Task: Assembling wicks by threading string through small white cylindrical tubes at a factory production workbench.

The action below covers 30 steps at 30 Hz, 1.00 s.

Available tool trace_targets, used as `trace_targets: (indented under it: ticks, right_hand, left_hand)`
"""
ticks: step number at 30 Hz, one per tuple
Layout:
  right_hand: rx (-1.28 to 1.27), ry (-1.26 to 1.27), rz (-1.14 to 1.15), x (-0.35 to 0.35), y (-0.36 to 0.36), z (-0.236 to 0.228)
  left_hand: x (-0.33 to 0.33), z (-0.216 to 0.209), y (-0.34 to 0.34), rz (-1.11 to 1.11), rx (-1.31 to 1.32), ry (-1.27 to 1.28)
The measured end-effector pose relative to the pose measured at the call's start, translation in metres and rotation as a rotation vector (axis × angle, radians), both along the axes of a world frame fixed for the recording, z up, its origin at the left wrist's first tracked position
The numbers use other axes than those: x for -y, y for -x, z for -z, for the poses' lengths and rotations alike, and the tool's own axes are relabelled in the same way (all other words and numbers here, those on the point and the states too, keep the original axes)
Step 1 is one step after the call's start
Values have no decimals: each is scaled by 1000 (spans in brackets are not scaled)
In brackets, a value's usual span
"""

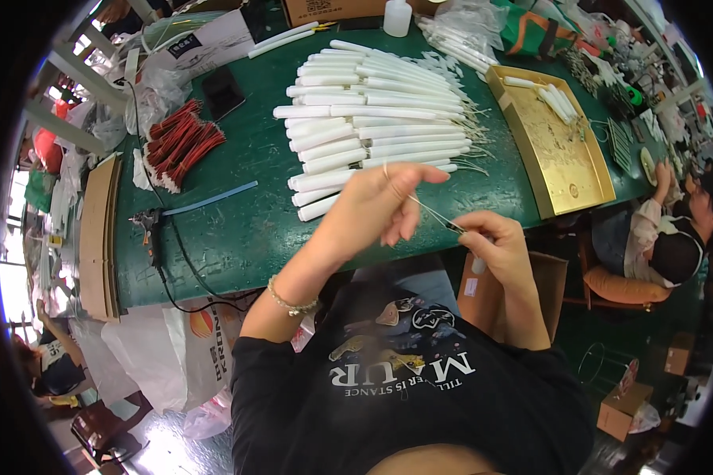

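Thin white wires (432,212) stretch between my two hands just above the table's front edge. My left hand (372,204) has them between thumb and curled fingers, its index finger pointing right; a short white end sticks up above it. The fingertips of my right hand (495,247) pinch the wires' other end at a small dark piece (454,227). Below those fingers shows a white tube end (478,265), mostly hidden by the hand. Beyond my left hand lies a large pile of white tubes (372,119), with thin wires trailing from their right ends.
On the green table (238,237), a glue gun (152,229) with a blue stick lies left, near red wire bundles (184,142). A gold box lid (543,150) holding white tubes stands right. An open carton (543,277) is below the edge. Another person (650,237) sits at right.
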State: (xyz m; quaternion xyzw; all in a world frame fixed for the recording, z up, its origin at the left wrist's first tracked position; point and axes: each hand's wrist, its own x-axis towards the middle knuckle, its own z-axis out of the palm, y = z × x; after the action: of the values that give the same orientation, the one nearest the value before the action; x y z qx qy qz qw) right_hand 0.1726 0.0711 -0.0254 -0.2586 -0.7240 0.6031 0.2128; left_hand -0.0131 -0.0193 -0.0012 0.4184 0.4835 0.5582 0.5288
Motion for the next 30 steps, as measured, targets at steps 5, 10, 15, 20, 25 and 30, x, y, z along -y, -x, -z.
trace_targets:
  ticks: [5,10,15,20,25,30]
  right_hand:
    - [-47,147,173,-6,1,-2]
    - [-164,235,176,-18,6,-5]
    - [-294,225,241,-47,16,-8]
    - [-367,172,213,-70,16,-12]
    - [-372,174,230,-80,8,-8]
    - [-368,167,264,-84,-4,-4]
  left_hand:
    - [1,-3,38,17,370,-72]
    - [-12,-20,74,182,352,-80]
    - [-45,-40,136,225,-533,-108]
    - [-110,37,278,-552,-1308,4]
    - [-145,90,331,-663,-1737,-40]
    - [-169,88,315,-579,-2012,164]
